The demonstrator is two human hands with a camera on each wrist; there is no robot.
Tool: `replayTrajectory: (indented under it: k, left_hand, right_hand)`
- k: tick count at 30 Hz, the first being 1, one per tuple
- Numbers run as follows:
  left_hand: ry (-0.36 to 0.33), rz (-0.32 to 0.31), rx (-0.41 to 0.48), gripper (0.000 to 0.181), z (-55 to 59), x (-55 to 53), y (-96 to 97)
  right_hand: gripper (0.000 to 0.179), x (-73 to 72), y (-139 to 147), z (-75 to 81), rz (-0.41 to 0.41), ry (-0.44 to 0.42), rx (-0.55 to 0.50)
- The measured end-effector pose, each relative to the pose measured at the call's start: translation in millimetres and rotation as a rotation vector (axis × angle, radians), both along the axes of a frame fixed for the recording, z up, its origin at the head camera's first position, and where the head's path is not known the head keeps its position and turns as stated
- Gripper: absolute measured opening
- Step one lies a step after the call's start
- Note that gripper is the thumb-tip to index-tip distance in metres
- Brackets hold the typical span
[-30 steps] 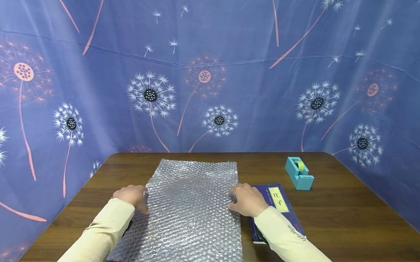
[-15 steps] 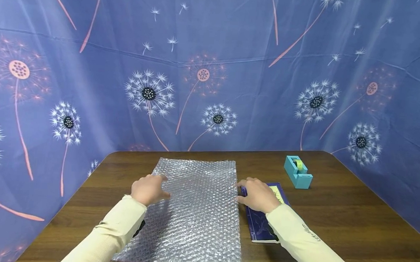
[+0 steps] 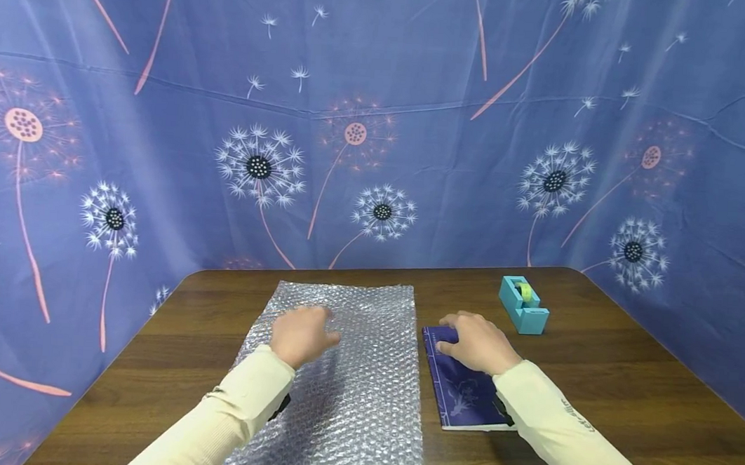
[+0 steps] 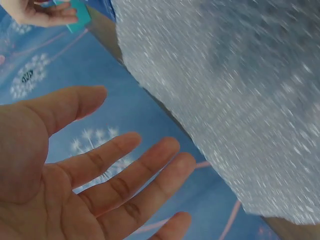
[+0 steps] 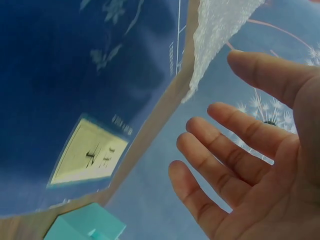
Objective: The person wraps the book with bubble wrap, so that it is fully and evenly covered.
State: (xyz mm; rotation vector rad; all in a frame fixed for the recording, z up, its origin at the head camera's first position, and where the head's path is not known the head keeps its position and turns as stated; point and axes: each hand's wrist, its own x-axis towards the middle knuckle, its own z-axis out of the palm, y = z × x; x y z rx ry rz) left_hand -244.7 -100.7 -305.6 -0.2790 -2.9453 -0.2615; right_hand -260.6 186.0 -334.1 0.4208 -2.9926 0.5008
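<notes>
A sheet of bubble wrap (image 3: 364,400) lies flat on the wooden table, its far edge near the table's back. Over its left half hovers my left hand (image 3: 300,335), fingers spread and holding nothing; the left wrist view shows its bare palm beside the bubble wrap (image 4: 240,100). To the right of the sheet is a dark blue book (image 3: 459,391) with thread binding along its left edge. My right hand (image 3: 477,342) is over the book's upper part and hides its yellow label, which shows in the right wrist view (image 5: 90,155). Its fingers are relaxed and hold nothing.
A teal tape dispenser (image 3: 523,307) with a yellow-green roll stands at the back right, beyond the book. Behind the wooden table (image 3: 611,385) hangs a blue curtain (image 3: 465,160) printed with dandelions.
My left hand has moved right from the sheet's left edge to over the sheet. My right hand has shifted from the sheet's right edge to over the book. Sheet and book stay put.
</notes>
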Motion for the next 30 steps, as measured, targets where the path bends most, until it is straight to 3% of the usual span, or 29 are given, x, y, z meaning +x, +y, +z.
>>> replayTrajectory:
  k: [8, 19, 30]
  left_hand:
    - [-0.039, -0.033, 0.003, 0.04, -1.2, -1.8, 33.7]
    - [-0.027, -0.059, 0.003, 0.035, -11.2, -2.0, 69.4]
    - [-0.011, -0.071, 0.009, 0.033, -24.2, -8.8, 95.5]
  right_hand:
    - [0.045, 2.5, 14, 4.1, -0.035, -0.017, 0.013]
    - [0.044, 3.2, 30, 3.8, -0.065, -0.019, 0.017]
    - [0.044, 4.0, 44, 1.4, -0.096, -0.011, 0.015]
